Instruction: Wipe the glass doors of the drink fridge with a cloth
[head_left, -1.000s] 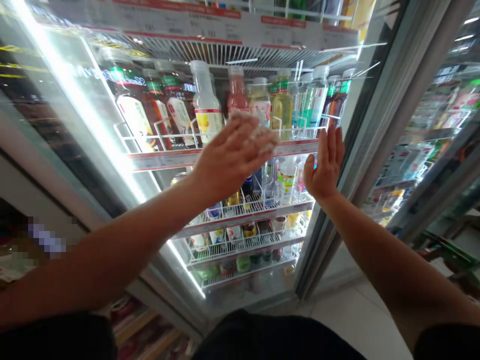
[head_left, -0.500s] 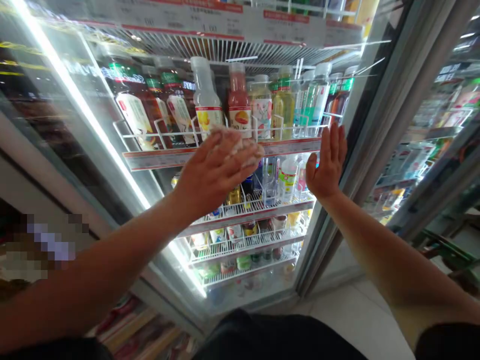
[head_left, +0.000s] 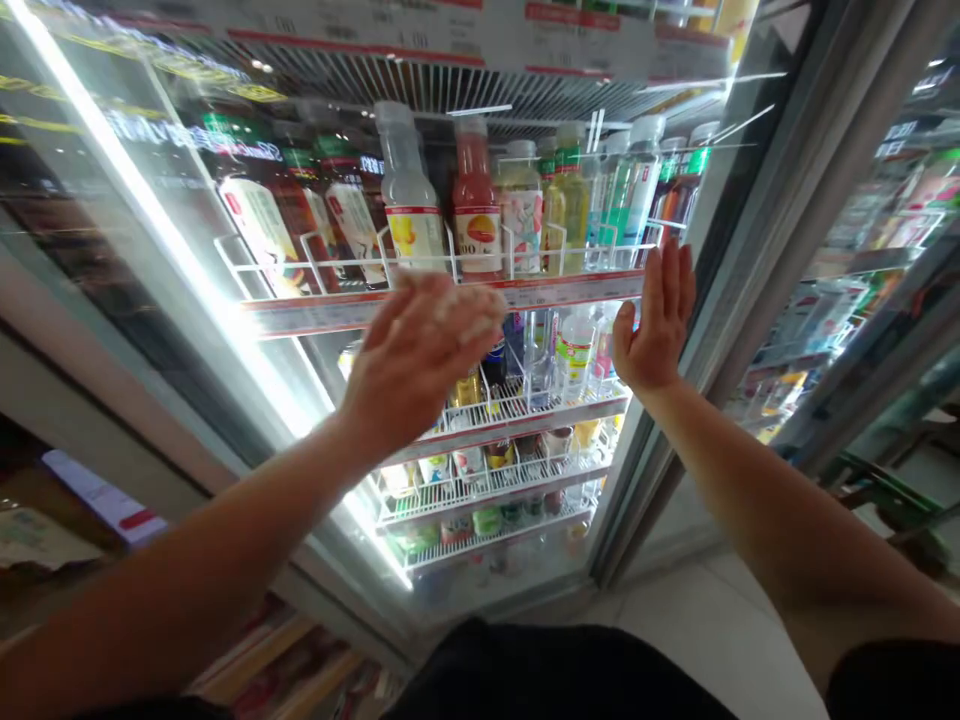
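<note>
My left hand (head_left: 405, 365) lies over a pale, crumpled cloth (head_left: 491, 302) against the glass door (head_left: 510, 590) of a drinks cooler. Bits of the cloth show around the fingertips, and the rest is hidden under the hand, which is slightly blurred. My right hand (head_left: 657, 318) rests flat near the door's right edge, fingers up and thumb out, with nothing in it. Behind the glass, a clear bottle with a yellow fruit label (head_left: 412, 215) and a red bottle (head_left: 478, 215) stand above my left hand.
Wire shelves with price strips (head_left: 315, 314) hold several rows of bottles and cups. A bright light tube (head_left: 157, 235) runs down the cooler's left side. The grey door frame (head_left: 739, 290) stands at right, with another stocked cooler (head_left: 840, 300) beyond. Lower left are shelved goods.
My left hand has slid a little to the left and down across the glass with the cloth. My right hand stays in place.
</note>
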